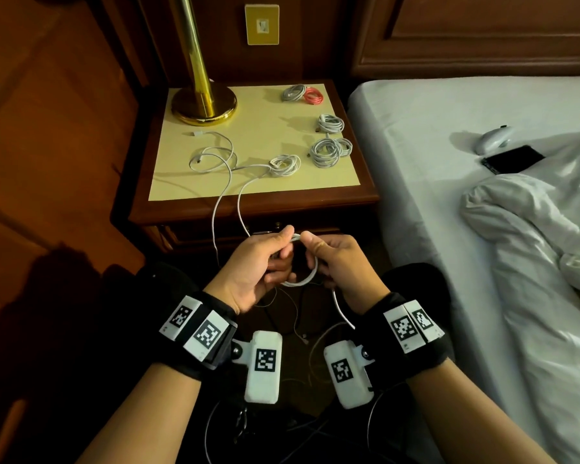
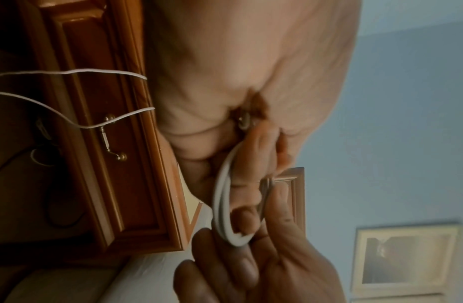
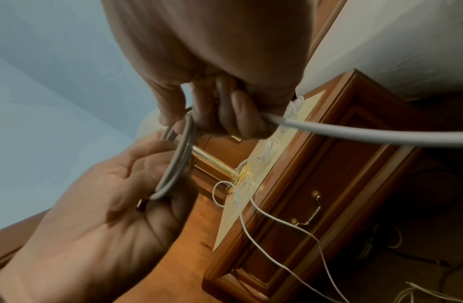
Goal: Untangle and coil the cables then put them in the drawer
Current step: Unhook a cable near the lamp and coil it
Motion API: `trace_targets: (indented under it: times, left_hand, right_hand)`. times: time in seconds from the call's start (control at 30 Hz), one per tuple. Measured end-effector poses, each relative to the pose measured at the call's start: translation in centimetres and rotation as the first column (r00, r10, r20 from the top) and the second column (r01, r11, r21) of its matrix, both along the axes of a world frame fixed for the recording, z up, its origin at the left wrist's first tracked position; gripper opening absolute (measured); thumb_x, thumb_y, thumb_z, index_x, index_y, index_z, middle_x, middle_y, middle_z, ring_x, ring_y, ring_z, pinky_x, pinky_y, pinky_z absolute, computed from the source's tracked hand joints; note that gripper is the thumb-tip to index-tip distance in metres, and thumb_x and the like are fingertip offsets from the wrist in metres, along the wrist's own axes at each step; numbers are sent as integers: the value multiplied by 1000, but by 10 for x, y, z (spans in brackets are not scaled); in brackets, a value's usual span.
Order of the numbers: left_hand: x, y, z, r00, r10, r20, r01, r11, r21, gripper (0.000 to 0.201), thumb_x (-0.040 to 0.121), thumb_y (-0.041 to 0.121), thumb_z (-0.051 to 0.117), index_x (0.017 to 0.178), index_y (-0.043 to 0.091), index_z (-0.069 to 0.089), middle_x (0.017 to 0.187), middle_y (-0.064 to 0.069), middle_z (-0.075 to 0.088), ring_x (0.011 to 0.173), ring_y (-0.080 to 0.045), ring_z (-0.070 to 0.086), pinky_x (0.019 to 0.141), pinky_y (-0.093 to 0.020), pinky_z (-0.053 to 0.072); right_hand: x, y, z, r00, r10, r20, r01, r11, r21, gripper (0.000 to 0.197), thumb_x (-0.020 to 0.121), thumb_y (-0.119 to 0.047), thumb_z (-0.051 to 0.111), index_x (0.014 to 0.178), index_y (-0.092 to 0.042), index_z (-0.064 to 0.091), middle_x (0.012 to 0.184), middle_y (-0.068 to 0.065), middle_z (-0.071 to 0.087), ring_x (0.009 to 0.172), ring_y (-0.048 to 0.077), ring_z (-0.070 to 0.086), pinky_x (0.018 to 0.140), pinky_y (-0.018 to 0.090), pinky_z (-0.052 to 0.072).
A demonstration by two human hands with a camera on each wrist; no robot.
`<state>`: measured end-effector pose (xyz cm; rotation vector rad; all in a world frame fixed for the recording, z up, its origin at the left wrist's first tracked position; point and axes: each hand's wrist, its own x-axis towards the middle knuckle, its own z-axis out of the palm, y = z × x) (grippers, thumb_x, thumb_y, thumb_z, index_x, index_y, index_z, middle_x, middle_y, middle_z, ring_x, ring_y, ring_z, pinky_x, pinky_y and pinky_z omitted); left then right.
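Seen from the head, a white cable [image 1: 300,262] is being wound into a small coil between the two hands, just in front of the table [image 1: 258,205]. The left hand [image 1: 255,266] is curled round one side of the coil, thumb and forefinger pinching its top, apparently so that the finished turns are kept together. The right hand [image 1: 337,262] pinches the other side, a short free end hanging below it toward the wrist. Beyond the hands, two strands rise to the tabletop, where the loose cable [image 1: 215,155] lies spread, still to be drawn in. Farther off, finished coils [image 1: 330,150] and a red coil [image 1: 313,96] are set beside the lamp [image 1: 203,102], probably parked until the drawer is opened. From the left wrist, the coil [image 2: 225,205] is seen held edge-on, clasped by the fingers [image 2: 244,221] of the left hand; the closed drawer [image 2: 95,123] with its brass handle [image 2: 109,137] lies to the side, two strands crossing it. From the right wrist, a thick-looking stretch of cable [image 3: 367,133] runs out from under curled fingers [image 3: 240,114], while the loops [image 3: 178,160] are steadied against the opposite palm, so that the next turn can be laid on.
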<state>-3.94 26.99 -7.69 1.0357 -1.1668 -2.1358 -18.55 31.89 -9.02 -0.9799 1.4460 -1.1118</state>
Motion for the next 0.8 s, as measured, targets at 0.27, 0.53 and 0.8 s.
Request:
trace_targets:
  times: [0.27,0.53,0.8]
  left_hand:
    - [28,-16,9,931,266,-251,-234,960,151,43,90,27,47,47,20,41,40,9,22,33,-5,19,45,-18,35]
    - [49,-29,20,721,575,-385,-549,814,187,39,99,24,36,61,19,45,48,8,26,39,-7,21,57,-20,41]
    - [17,-20,0,895,434,103,-349,826,-441,34,103,23,38,77,14,57,59,5,53,54,-8,50,61,-20,43]
  right_hand:
    - [-18,1,-16,957,75,281,-65,997,-45,12,81,-16,67,82,-9,56,52,0,48,41,8,37,42,19,28]
    - [-33,-2,-22,997,-72,-7,71,994,-82,13,84,-11,70,74,-8,62,49,-2,53,42,8,43,46,20,34]
    - [13,7,9,867,293,-403,-341,939,-50,26,86,-21,69,63,-28,61,54,-13,57,49,1,47,53,17,38]
